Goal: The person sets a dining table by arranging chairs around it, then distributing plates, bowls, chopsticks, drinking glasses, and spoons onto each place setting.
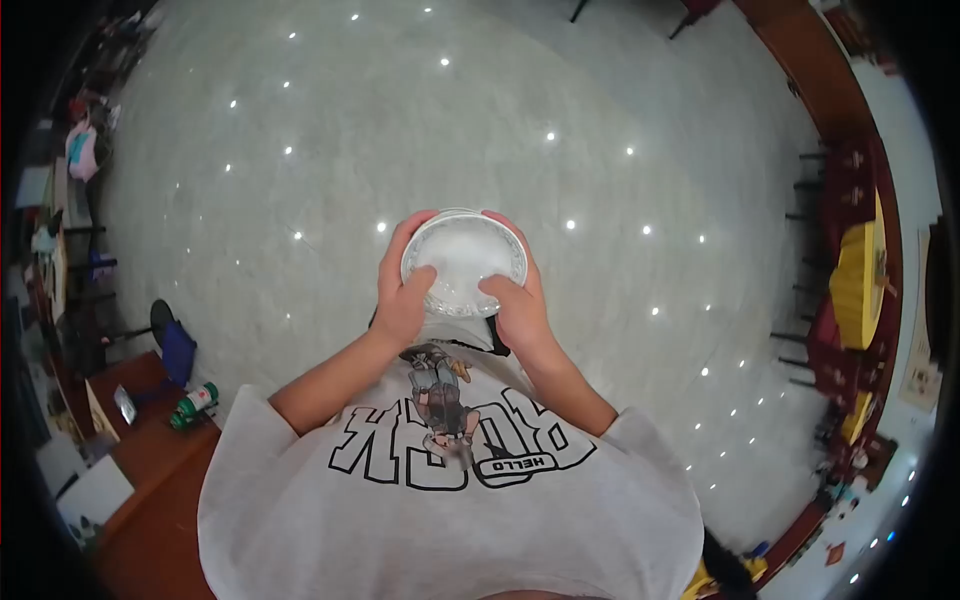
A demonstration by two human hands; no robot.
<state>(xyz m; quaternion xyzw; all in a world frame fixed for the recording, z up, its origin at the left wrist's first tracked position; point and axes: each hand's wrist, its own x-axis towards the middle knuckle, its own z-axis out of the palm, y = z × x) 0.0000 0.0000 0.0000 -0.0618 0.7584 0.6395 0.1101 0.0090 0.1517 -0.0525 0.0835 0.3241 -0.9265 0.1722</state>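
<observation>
Both hands hold a round white plate [463, 250] with a patterned rim in front of my body at waist height. A second edge shows behind its far rim, so it may be a stack; I cannot tell how many. My left hand [407, 285] wraps round the plate's left side, its thumb pressed on the upper face. On the other side my right hand [521, 290] grips the rim, with the thumb likewise on top. The remaining fingers are mostly hidden beneath and behind the plate.
Shiny grey floor [340, 150] with light reflections spreads ahead. At lower left, a green bottle [195, 405] lies near the edge of a brown wooden table [165, 480]. Dark red chairs [850, 200] and a yellow-covered table [857, 285] line the right side.
</observation>
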